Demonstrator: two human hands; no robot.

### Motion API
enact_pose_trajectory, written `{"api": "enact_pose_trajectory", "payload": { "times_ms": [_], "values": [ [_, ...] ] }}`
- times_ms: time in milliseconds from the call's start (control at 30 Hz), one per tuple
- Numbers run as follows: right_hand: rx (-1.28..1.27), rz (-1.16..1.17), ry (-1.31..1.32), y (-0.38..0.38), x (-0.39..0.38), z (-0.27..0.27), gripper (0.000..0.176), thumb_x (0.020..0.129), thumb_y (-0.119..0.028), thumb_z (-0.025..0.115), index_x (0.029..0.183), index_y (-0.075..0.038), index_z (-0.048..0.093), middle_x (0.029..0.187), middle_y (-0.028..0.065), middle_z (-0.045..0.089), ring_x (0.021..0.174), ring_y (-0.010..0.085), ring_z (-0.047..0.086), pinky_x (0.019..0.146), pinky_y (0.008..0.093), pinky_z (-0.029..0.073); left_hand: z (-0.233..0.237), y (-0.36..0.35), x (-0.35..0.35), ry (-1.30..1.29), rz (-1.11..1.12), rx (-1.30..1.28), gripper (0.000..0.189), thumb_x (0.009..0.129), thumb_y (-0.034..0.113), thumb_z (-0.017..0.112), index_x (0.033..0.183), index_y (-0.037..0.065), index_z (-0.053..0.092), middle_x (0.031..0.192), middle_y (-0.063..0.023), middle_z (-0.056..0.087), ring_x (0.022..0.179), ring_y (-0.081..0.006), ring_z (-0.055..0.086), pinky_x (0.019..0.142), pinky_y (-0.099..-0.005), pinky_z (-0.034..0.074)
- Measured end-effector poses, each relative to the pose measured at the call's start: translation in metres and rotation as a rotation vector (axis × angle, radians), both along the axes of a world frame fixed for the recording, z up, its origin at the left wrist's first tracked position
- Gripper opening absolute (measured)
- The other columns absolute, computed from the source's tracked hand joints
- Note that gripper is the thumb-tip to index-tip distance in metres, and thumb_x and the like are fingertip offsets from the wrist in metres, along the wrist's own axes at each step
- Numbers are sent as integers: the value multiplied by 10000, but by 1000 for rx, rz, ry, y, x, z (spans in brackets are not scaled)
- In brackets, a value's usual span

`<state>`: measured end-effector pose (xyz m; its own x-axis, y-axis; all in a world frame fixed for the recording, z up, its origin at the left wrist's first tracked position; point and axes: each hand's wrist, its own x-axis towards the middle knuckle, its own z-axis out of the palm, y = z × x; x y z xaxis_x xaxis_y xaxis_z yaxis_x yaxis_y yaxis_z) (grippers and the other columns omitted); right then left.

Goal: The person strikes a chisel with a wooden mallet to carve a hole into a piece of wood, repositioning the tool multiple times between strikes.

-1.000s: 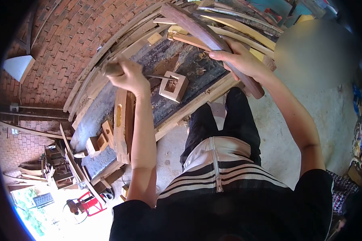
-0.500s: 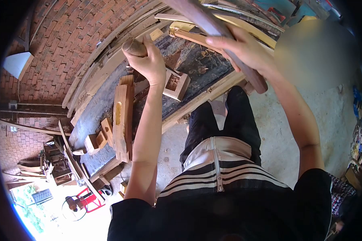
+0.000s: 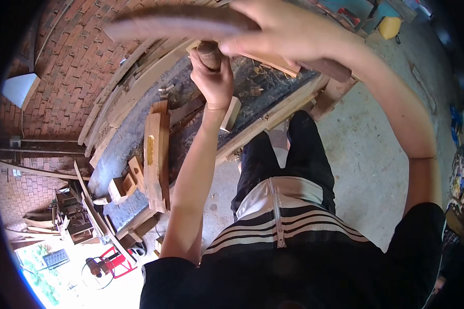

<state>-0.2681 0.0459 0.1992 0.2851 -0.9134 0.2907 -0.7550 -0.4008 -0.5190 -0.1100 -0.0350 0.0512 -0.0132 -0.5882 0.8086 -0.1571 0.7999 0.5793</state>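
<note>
My left hand (image 3: 215,82) is closed around a round-ended wooden handle (image 3: 209,54), held upright over the dark bench top; what lies below the handle is hidden by the hand. My right hand (image 3: 283,33) grips a long dark wooden club (image 3: 183,21), blurred by motion. One end of the club reaches left above the handle, and its other end sticks out past my right wrist. A light wooden block (image 3: 231,114) shows on the bench just right of my left wrist, partly covered.
A slotted beam (image 3: 156,154) lies on the bench (image 3: 105,198) at the left, with small wooden blocks (image 3: 123,185) nearby. Long curved boards (image 3: 134,95) lean along the brick wall (image 3: 62,98). A red-framed machine (image 3: 111,261) stands lower left.
The club has swung left and now lies across above the handle. My left hand with the handle has moved right, covering more of the light block. The blurred patch at upper right is gone.
</note>
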Motion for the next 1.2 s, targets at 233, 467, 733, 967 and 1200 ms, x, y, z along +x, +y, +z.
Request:
{"api": "enact_pose_trajectory", "payload": {
  "times_ms": [233, 467, 733, 967, 1200],
  "values": [
    [254, -99, 6, 24, 15, 8, 544, 930, -418, 657, 1242, 15, 553, 681, 71, 624, 412, 137, 548, 390, 293, 440, -2, -3, 8, 142, -121, 152, 279, 859, 17, 697, 1063, 11, 507, 936, -110, 679, 812, -169, 661, 763, -311, 541],
    [306, -157, -402, 36, 2, -35, 529, 906, -424, 677, 1224, -11, 583, 636, 32, 558, 424, 129, 529, 421, 298, 444, 16, 5, 56, 490, -182, 402, 345, 977, 233, 666, 700, 129, 491, 520, 30, 461, 408, -55, 386, 366, -247, 287],
    [331, -244, -376, 53, -7, -52, 593, 938, -459, 658, 1292, -3, 524, 770, 53, 594, 479, 101, 546, 415, 268, 448, 36, 8, 43, 567, -202, 439, 372, 983, 218, 669, 716, 126, 427, 517, 40, 383, 424, -59, 323, 390, -256, 228],
    [298, -253, -426, 51, 3, -40, 577, 898, -434, 686, 1228, 25, 572, 749, 65, 627, 426, 119, 529, 398, 278, 435, 11, 3, 27, 373, -99, 387, 351, 958, 187, 706, 714, 127, 461, 548, 45, 457, 449, -36, 382, 403, -219, 268],
    [-210, 25, -272, 28, 27, 2, 418, 939, -321, 642, 1148, 33, 567, 836, 154, 670, 641, 231, 650, 601, 345, 553, 7, 6, 17, 288, -88, 334, 198, 867, 33, 715, 754, 30, 552, 699, 11, 611, 645, -50, 526, 613, -224, 435]
  ]
}}
